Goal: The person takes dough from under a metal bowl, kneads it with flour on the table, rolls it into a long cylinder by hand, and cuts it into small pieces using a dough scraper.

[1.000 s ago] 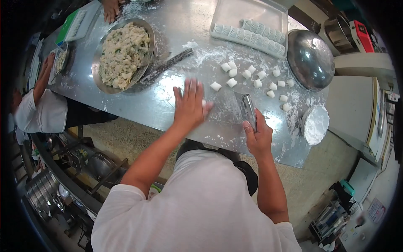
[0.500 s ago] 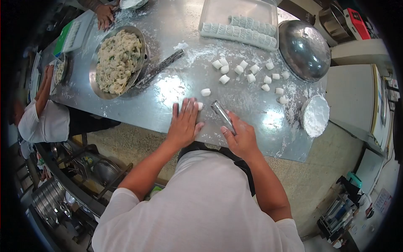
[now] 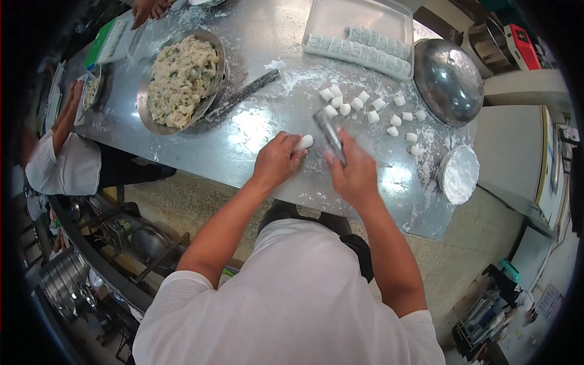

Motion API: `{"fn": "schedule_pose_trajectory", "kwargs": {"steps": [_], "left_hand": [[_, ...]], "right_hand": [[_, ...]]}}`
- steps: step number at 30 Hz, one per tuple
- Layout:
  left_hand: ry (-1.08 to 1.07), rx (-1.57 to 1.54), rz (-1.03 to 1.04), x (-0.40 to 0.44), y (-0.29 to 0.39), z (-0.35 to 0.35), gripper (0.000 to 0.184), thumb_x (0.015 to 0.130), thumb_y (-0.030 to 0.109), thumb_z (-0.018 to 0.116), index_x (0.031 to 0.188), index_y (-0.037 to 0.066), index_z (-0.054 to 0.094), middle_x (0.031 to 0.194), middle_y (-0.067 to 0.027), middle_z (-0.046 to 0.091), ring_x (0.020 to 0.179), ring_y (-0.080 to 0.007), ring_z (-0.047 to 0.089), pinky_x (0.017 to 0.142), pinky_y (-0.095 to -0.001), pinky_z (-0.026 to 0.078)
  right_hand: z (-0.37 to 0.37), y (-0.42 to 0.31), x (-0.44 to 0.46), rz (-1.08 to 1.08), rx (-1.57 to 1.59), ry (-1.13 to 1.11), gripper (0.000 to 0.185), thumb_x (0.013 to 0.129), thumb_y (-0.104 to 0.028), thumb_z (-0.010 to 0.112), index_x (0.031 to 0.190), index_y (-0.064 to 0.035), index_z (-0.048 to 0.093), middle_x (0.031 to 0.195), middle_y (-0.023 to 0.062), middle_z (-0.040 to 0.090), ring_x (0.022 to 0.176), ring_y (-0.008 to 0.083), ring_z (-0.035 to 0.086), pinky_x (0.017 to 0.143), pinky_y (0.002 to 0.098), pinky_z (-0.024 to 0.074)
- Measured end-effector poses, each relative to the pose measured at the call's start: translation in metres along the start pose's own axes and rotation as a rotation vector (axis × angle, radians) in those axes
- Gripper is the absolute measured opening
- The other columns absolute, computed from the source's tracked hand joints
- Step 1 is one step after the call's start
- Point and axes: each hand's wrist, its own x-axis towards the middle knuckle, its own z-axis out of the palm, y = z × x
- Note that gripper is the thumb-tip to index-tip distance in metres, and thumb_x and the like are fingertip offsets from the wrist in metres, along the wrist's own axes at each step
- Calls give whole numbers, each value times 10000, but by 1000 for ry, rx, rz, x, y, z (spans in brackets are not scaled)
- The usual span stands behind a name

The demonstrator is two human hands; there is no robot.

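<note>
My left hand (image 3: pixel 278 160) is closed around a white dough piece (image 3: pixel 304 142) on the steel table (image 3: pixel 243 167); its rounded end sticks out past my fingertips. My right hand (image 3: pixel 354 169) grips a shiny metal dough scraper (image 3: pixel 328 131), slightly blurred, its far end pointing away from me. Just beyond it lie several small cut dough pieces (image 3: pixel 373 117), scattered over floury metal. The scraper is to the right of the dough, with a small gap between them.
A large bowl of filling (image 3: pixel 182 82) and a dark stick (image 3: pixel 246 92) lie left. Behind are a tray (image 3: pixel 359 18) of pleated dumplings, a metal dome (image 3: pixel 449 82) and a bowl of flour (image 3: pixel 459 175). Another person's hands (image 3: pixel 149 8) rest at the far edge; a co-worker (image 3: pixel 61 161) stands left.
My left hand went from flat, spread fingers to wrapping around the dough. My right hand moved the scraper slightly away from me. The camera view shifted a little.
</note>
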Motion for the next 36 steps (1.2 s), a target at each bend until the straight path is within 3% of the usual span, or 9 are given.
{"fn": "schedule_pose_trajectory", "kwargs": {"steps": [5,8,10,13,20,22,26,31,36], "left_hand": [[-54,-224,-89,-7,-10,9,281,807,77,782,1067,38,684,1027,-105,668,872,-294,687,762,-365,561],[27,-84,61,-4,-10,8,287,772,14,770,1046,39,690,1030,-98,669,886,-277,693,772,-355,565],[27,-52,45,-4,-11,9,360,716,-30,739,1063,36,670,1003,-124,641,889,-348,664,752,-420,559],[8,-47,-3,-3,-12,9,316,740,20,791,1041,44,695,1024,-104,668,882,-279,701,764,-359,572],[10,-59,-20,-3,-12,9,304,743,24,789,1030,40,691,1028,-118,660,878,-284,700,746,-366,572],[-101,28,-65,-3,-11,5,331,751,26,750,1071,16,672,993,-145,632,873,-352,658,756,-436,552],[-80,25,-62,-2,0,-4,326,780,66,768,1084,3,669,999,-149,633,857,-345,659,753,-425,549],[-2,-151,-96,-16,-12,-3,329,829,148,783,1099,-4,670,983,-152,640,827,-320,658,739,-399,546],[-22,-22,-15,-16,-20,-3,288,802,43,773,1071,16,673,972,-118,682,855,-257,712,728,-347,569]], "right_hand": [[14,-26,-38,-90,-33,-95,542,880,-170,699,1362,12,532,866,175,659,757,360,636,697,465,519],[26,-21,-45,-35,-34,-127,541,886,-136,693,1375,22,527,894,212,662,761,374,642,696,447,518],[29,-15,-43,-33,-41,-123,552,885,-144,698,1377,31,521,883,204,664,751,367,639,697,448,521],[27,-18,-38,-50,-64,-153,552,888,-151,693,1378,34,517,874,202,667,760,370,641,698,453,525],[27,-18,-31,18,-80,-218,536,897,-165,677,1368,40,523,889,213,672,773,388,654,709,473,530],[37,-8,-22,19,-87,-213,541,877,-138,684,1347,68,509,848,211,672,767,406,654,694,497,521],[37,-3,14,-68,-102,-119,511,890,-145,673,1329,67,520,843,236,672,770,432,657,694,515,516],[1,-13,4,54,19,-17,509,903,-168,667,1342,48,526,868,207,674,781,398,656,706,492,521],[28,-28,-36,-35,-9,-146,519,901,-152,668,1359,41,518,880,192,671,780,373,648,703,470,528]]}}
